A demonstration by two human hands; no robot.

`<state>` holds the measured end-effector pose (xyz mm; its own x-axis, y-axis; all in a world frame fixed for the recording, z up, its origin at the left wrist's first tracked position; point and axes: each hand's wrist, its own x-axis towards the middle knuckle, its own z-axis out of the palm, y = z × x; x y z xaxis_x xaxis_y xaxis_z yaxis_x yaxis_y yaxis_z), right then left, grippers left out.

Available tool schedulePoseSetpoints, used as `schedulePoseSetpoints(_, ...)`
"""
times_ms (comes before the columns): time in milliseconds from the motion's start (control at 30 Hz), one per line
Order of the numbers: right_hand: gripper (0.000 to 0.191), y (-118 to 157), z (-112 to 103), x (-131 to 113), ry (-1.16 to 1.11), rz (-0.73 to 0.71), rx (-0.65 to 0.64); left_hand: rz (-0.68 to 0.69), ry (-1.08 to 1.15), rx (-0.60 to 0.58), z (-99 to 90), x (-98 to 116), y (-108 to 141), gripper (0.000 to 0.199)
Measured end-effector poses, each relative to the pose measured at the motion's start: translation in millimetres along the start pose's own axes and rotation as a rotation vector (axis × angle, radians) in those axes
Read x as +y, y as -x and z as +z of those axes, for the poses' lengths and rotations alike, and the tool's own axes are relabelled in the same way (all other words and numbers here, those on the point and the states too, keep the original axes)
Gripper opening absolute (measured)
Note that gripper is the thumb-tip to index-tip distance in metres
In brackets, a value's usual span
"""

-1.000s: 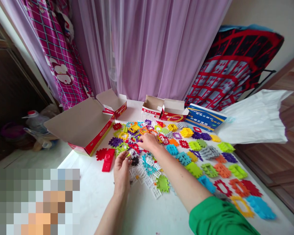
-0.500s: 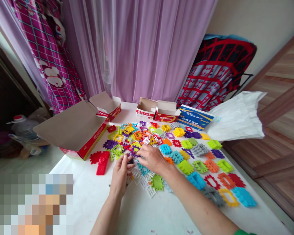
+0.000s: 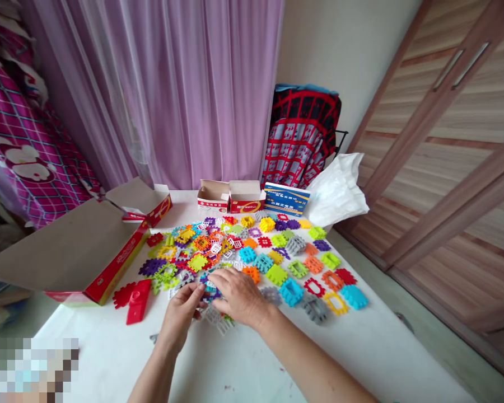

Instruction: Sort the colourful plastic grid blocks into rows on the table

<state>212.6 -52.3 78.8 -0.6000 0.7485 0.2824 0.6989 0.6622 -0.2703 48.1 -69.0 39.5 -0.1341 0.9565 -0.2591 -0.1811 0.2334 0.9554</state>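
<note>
In the head view my left hand [image 3: 183, 308] is at the near edge of a heap of plastic interlocking pieces. Its thumb and fingers are pinched together, and what lies in them is too small to name. My right hand [image 3: 240, 298] comes in from the right, fingers bent around a purple interlocking piece [image 3: 213, 297] between the two hands. The fingers hide most of that piece. Below the hands lie white lattice pieces [image 3: 219, 320], partly covered. A lime-green square piece [image 3: 197, 262] rests on the heap just beyond the fingertips.
Joined blocks, such as a blue one [image 3: 291, 292] and a grey one [image 3: 315, 309], spread to the right. A red flat piece [image 3: 138, 302] lies left, beside a large open carton [image 3: 121, 263]. Small boxes [image 3: 247, 205], a blue box [image 3: 286, 200] and a white bag [image 3: 336, 193] stand behind.
The camera view has turned to the right, so the table and boxes appear further left. Both hands stay close together over the heap. A lime-green square piece now shows on top of it.
</note>
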Motion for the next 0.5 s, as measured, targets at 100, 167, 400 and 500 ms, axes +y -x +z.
schedulePoseSetpoints(100, 0.043, 4, -9, 5, 0.009, 0.038, -0.02, 0.008, -0.03, -0.048, 11.8, 5, 4, 0.055)
schedulePoseSetpoints(167, 0.043, 8, -15, 11, 0.006, 0.081, -0.036, 0.013, -0.061, -0.09, 21.6, 10, 7, 0.054)
schedulePoseSetpoints(400, 0.048, 14, -33, 70, -0.071, 0.226, -0.034, 0.136, -0.188, -0.029, 29.2, 16, -4, 0.066)
schedulePoseSetpoints(500, 0.05, 5, -40, 112, -0.019, 0.274, -0.056, 0.251, -0.227, 0.149, 13.1, 5, -15, 0.065)
